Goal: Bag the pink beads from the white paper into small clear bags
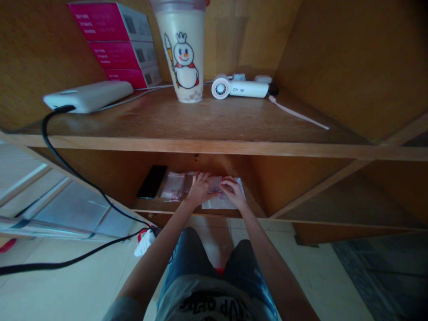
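Left hand [199,189] and right hand [233,191] curl in at a clear packet [216,183] between them, whether pinching it I cannot tell; white sheet [212,204] beneath; clear bags [174,184] to their left; above them, a snowman-printed cup [185,40] and pink boxes [110,26], white print [87,24] unreadable.

We see mid-brown wood grain on the shelf [227,118], with a lighter tan front edge. The stacked boxes [107,49] show magenta fronts with white print and whitish sides carrying dark square codes. On the creamy-white cup [182,58] we find a black-outlined white snowman with a red scarf and orange nose. The fan [249,89] is white, its strap [297,113] pale pink. Below, we see a black phone [152,182], clear packets [174,183] with pinkish-red flecks, a whitish sheet [214,203] and blue jeans [192,252].
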Demonstrator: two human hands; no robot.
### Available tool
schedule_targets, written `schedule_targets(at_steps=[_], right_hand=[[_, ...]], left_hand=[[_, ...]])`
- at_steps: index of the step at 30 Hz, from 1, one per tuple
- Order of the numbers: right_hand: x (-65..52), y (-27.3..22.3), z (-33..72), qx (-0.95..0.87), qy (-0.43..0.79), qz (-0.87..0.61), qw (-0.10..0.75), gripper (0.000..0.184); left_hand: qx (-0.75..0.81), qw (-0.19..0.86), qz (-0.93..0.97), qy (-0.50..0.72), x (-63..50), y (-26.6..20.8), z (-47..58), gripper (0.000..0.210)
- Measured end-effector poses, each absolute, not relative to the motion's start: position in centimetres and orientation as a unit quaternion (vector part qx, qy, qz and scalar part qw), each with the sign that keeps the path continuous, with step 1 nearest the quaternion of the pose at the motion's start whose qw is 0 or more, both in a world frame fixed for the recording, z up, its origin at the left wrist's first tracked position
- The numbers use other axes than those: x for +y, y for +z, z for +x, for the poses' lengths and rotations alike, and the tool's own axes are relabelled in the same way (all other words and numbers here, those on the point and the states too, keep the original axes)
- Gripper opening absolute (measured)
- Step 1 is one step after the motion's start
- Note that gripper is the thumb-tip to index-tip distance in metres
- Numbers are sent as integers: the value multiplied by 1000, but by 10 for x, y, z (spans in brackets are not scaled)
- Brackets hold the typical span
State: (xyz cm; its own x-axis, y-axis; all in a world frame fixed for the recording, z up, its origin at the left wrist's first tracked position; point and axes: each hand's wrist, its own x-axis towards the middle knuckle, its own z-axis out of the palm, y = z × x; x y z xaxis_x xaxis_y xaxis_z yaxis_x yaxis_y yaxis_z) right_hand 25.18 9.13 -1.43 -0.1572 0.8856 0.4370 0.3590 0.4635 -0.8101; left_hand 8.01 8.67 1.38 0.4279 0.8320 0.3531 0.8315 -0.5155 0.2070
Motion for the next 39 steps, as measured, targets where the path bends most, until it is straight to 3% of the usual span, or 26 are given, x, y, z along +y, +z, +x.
schedule_targets(at_steps=[12,30,39], right_hand=[[96,-21,258,-675,171,-566,442,19],[97,-21,254,-702,125,-590,379,14],[95,-17,255,-708,146,-557,409,15]], left_hand=[[570,51,785,239,81,-1,78,56],[554,67,789,257,79,-11,79,51],[547,60,796,253,78,-11,79,50]])
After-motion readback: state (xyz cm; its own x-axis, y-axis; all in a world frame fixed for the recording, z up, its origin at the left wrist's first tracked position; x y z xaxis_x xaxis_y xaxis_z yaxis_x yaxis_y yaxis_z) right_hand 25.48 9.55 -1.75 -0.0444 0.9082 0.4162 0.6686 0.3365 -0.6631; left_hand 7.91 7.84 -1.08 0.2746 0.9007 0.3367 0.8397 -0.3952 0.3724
